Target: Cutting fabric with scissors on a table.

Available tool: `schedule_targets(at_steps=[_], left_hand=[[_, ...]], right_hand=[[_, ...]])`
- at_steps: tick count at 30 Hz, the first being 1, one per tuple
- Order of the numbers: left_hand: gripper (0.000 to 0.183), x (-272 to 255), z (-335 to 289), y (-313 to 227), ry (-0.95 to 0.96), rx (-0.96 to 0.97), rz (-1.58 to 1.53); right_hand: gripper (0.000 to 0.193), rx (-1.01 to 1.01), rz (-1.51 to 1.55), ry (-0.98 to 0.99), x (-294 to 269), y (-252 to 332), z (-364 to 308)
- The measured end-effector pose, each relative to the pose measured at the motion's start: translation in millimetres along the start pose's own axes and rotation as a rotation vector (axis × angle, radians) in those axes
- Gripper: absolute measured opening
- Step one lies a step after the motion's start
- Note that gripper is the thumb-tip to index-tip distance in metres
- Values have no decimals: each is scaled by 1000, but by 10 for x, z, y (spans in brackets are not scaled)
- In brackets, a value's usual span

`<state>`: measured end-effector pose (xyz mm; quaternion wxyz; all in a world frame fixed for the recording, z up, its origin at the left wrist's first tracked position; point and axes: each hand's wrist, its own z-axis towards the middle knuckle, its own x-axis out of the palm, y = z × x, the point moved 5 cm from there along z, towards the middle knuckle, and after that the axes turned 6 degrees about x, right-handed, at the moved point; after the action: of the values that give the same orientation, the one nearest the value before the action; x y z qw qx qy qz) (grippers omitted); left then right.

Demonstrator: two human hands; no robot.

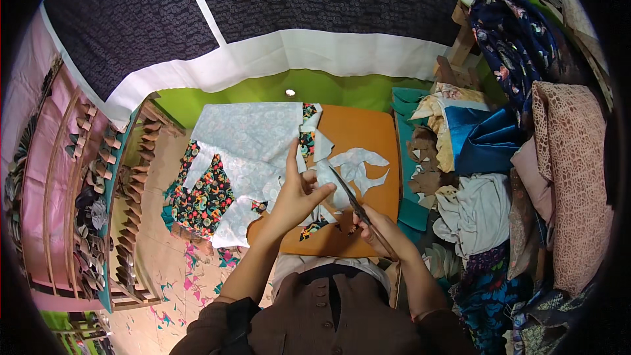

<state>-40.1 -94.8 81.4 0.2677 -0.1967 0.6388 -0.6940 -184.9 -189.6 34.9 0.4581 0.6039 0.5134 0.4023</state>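
My left hand (299, 196) is over the fabric, index finger stretched forward and thumb spread to the right. A pale cut piece of fabric (325, 175) lies against its fingers, and I see no grip on it. In my right hand (383, 231) is a pair of dark scissors (357, 206), blades slanting forward and left beside that piece. Under and left of my left hand spreads a fabric with a pale back (246, 125); its folded-over part shows a black floral print (213, 190). A curved pale cutout (360, 167) rests on the orange table (358, 125).
At left stand racks (121, 217) with several shoe-shaped pieces. Fabric scraps (190, 276) litter the floor. To the right are piles of cloth, including a shiny blue one (486, 138), a white one (476, 207) and a pink textured one (568, 177). A dark patterned curtain (328, 0) hangs ahead.
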Motion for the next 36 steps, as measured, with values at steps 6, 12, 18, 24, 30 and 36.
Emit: schedule_targets(at_steps=[6, 12, 18, 24, 30, 36], left_hand=[[93, 95, -43, 2, -87, 50, -191], [89, 136, -56, -87, -112, 16, -231], [88, 97, -88, 2, -151, -14, -33], [90, 68, -85, -75, -171, -63, 12], [91, 128, -103, -70, -175, 7, -166], [90, 111, -116, -118, -162, -27, -87]], right_hand=[[73, -9, 141, 36, 82, 159, -30], [79, 55, 149, 19, 113, 186, 4], [56, 81, 278, 17, 94, 52, 16], [57, 33, 228, 88, 118, 22, -11], [71, -52, 166, 6, 199, 3, -20], [80, -71, 123, -9, 239, 110, -1]])
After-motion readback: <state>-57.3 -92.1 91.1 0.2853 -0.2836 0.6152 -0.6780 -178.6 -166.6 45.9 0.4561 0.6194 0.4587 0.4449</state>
